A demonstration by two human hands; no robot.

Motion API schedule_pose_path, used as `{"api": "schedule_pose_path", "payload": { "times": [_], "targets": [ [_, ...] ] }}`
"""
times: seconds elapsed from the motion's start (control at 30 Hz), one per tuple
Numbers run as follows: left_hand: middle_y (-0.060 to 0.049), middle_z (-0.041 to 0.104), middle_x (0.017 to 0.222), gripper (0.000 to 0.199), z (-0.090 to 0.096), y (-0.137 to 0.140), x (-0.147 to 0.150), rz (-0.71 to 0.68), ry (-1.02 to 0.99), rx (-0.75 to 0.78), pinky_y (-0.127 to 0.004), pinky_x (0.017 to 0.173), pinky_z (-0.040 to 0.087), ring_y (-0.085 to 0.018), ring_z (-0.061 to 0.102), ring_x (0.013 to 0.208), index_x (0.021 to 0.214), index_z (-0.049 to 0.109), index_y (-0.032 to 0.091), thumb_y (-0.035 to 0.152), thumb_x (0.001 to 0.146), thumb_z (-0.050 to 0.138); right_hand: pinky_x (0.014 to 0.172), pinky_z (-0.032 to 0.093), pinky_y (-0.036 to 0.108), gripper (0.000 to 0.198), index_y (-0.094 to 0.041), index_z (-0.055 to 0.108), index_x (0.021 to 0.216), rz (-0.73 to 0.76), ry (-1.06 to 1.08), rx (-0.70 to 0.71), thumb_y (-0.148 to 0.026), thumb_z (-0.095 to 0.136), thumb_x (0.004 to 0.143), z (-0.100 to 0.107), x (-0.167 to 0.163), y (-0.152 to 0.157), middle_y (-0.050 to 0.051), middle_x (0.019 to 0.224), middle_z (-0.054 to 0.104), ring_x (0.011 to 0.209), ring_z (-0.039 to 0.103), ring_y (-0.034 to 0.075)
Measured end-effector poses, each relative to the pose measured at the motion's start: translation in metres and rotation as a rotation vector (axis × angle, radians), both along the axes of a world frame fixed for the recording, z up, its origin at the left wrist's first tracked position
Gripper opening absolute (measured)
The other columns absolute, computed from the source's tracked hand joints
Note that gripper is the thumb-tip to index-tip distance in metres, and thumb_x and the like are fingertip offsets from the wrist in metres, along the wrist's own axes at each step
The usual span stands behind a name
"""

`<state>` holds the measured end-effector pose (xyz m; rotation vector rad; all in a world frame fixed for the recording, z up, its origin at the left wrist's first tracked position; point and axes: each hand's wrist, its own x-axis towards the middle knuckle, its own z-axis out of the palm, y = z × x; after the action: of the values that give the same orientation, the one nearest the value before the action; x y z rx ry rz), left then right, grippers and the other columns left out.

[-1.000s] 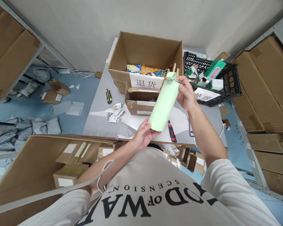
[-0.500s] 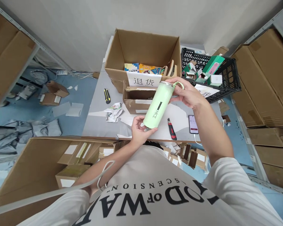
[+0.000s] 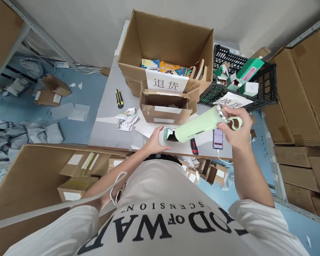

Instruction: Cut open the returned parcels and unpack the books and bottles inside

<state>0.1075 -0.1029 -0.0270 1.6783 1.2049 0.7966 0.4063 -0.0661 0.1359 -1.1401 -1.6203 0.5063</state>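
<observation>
A light green bottle (image 3: 200,125) with a silver rim and a strap loop lies nearly level above the table. My right hand (image 3: 238,128) grips it around the cap end, close to the loop. Its base points left, toward my left hand (image 3: 157,142), which is apart from it, thumb and fingers spread with nothing between them. Beside those fingers a torn green-and-white carton (image 3: 168,133) shows, partly hidden behind the bottle's base. Under the bottle, a red-and-black utility knife (image 3: 194,146) lies on the table, its upper part covered.
Behind stands a large cardboard box (image 3: 128,76) holding books, with a small open box (image 3: 162,115) in front. A black crate (image 3: 270,83) of green cartons is at right. A phone (image 3: 218,138), yellow knife (image 3: 119,98) and crumpled packet (image 3: 127,119) lie on the table (image 3: 106,121).
The bottle has swung from steeply tilted to nearly level and moved right with my right hand. My left hand has let go of its base. The green-and-white carton has come into view.
</observation>
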Motion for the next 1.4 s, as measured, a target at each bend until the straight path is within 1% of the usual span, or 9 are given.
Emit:
{"api": "schedule_pose_path", "payload": {
  "times": [0.13, 0.3, 0.43, 0.7, 0.83, 0.97, 1.1, 1.23, 1.4],
  "targets": [
    [-0.023, 0.029, 0.151, 0.133, -0.019, 0.02, 0.013, -0.129, 0.017, 0.047, -0.058, 0.111, 0.028, -0.043, 0.028, 0.14, 0.149, 0.021, 0.018, 0.047, 0.04, 0.091, 0.089, 0.052, 0.051, 0.041, -0.027, 0.06, 0.1, 0.016, -0.073, -0.007, -0.051, 0.075, 0.07, -0.021, -0.024, -0.011, 0.005, 0.089, 0.066, 0.1, 0.066, 0.029],
    [-0.019, 0.049, 0.136, 0.107, -0.034, 0.036, 0.027, -0.176, -0.018, 0.09, -0.051, 0.106, 0.037, -0.036, 0.047, 0.127, 0.144, 0.033, 0.018, 0.037, 0.054, 0.087, 0.085, 0.053, 0.051, 0.04, -0.027, 0.058, 0.105, 0.085, -0.084, -0.048, -0.041, 0.075, 0.072, -0.039, -0.032, -0.022, 0.005, 0.086, 0.066, 0.1, 0.066, 0.029],
    [-0.018, 0.052, 0.131, 0.099, -0.034, 0.034, 0.028, -0.131, -0.03, 0.081, -0.048, 0.103, 0.04, -0.035, 0.049, 0.124, 0.139, 0.039, 0.017, 0.04, 0.055, 0.085, 0.088, 0.052, 0.052, 0.039, -0.028, 0.06, 0.106, 0.147, -0.122, -0.019, -0.034, 0.077, 0.071, -0.041, -0.023, -0.025, 0.005, 0.086, 0.067, 0.103, 0.065, 0.029],
    [-0.018, 0.05, 0.13, 0.095, -0.04, 0.038, 0.025, -0.148, -0.005, 0.075, -0.046, 0.101, 0.043, -0.034, 0.049, 0.123, 0.14, 0.033, 0.015, 0.016, 0.056, 0.077, 0.077, 0.057, 0.047, 0.049, -0.028, 0.061, 0.112, 0.245, -0.273, -0.034, -0.031, 0.081, 0.067, -0.033, -0.019, -0.025, 0.011, 0.116, 0.066, 0.088, 0.069, 0.025],
    [-0.018, 0.05, 0.13, 0.093, -0.042, 0.039, 0.026, -0.149, -0.011, 0.086, -0.046, 0.101, 0.043, -0.033, 0.05, 0.122, 0.141, 0.033, 0.015, 0.022, 0.059, 0.077, 0.079, 0.058, 0.046, 0.047, -0.029, 0.061, 0.113, 0.303, -0.36, -0.031, -0.032, 0.079, 0.07, -0.032, -0.026, -0.023, 0.011, 0.122, 0.065, 0.093, 0.068, 0.025],
    [-0.018, 0.051, 0.13, 0.095, -0.042, 0.04, 0.027, -0.146, -0.029, 0.086, -0.046, 0.101, 0.043, -0.034, 0.051, 0.122, 0.14, 0.035, 0.014, 0.026, 0.057, 0.079, 0.084, 0.057, 0.048, 0.046, -0.028, 0.06, 0.116, 0.25, -0.402, -0.007, -0.036, 0.076, 0.074, -0.031, -0.035, -0.016, 0.011, 0.124, 0.064, 0.098, 0.067, 0.026],
    [-0.015, 0.052, 0.131, 0.096, -0.04, 0.042, 0.029, -0.158, -0.041, 0.086, -0.048, 0.101, 0.043, -0.033, 0.051, 0.121, 0.14, 0.035, 0.019, 0.026, 0.056, 0.08, 0.086, 0.057, 0.044, 0.039, -0.026, 0.063, 0.113, 0.315, -0.572, -0.047, -0.041, 0.071, 0.078, -0.017, -0.048, -0.013, 0.013, 0.129, 0.06, 0.108, 0.065, 0.029],
    [-0.017, 0.051, 0.132, 0.093, -0.037, 0.044, 0.027, -0.133, -0.016, 0.088, -0.049, 0.103, 0.041, -0.035, 0.05, 0.124, 0.139, 0.037, 0.015, 0.027, 0.058, 0.08, 0.078, 0.06, 0.038, 0.034, -0.029, 0.062, 0.116, 0.438, -0.779, -0.117, -0.04, 0.063, 0.084, 0.001, -0.056, -0.013, 0.008, 0.136, 0.056, 0.104, 0.066, 0.026],
    [-0.017, 0.052, 0.131, 0.095, -0.035, 0.045, 0.023, -0.114, -0.044, 0.066, -0.049, 0.104, 0.04, -0.036, 0.05, 0.123, 0.137, 0.04, 0.015, 0.028, 0.054, 0.083, 0.078, 0.06, 0.038, 0.036, -0.031, 0.063, 0.114, 0.446, -0.716, -0.07, -0.041, 0.068, 0.08, 0.007, -0.052, -0.01, 0.006, 0.135, 0.056, 0.104, 0.066, 0.027]
  ]
}}
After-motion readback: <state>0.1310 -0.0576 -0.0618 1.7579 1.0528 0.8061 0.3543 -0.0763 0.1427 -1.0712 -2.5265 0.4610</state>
